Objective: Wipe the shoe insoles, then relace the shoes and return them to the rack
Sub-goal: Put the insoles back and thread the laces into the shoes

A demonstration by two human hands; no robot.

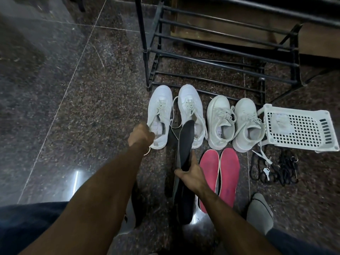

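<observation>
Two pairs of white sneakers stand on the floor before a black shoe rack (217,57). My left hand (140,134) grips the heel collar of the leftmost sneaker (159,115). My right hand (191,174) holds a black insole (184,142), whose tip points toward the second sneaker (191,107). Another dark insole (184,205) lies on the floor under my right wrist. Two pink insoles (219,173) lie in front of the right pair of sneakers (234,122).
A white perforated plastic basket (298,127) lies on its side at the right. Black laces and keys (274,166) lie in front of it. A grey-socked foot (259,212) is at the lower right. Dark polished granite floor (64,107) spreads to the left.
</observation>
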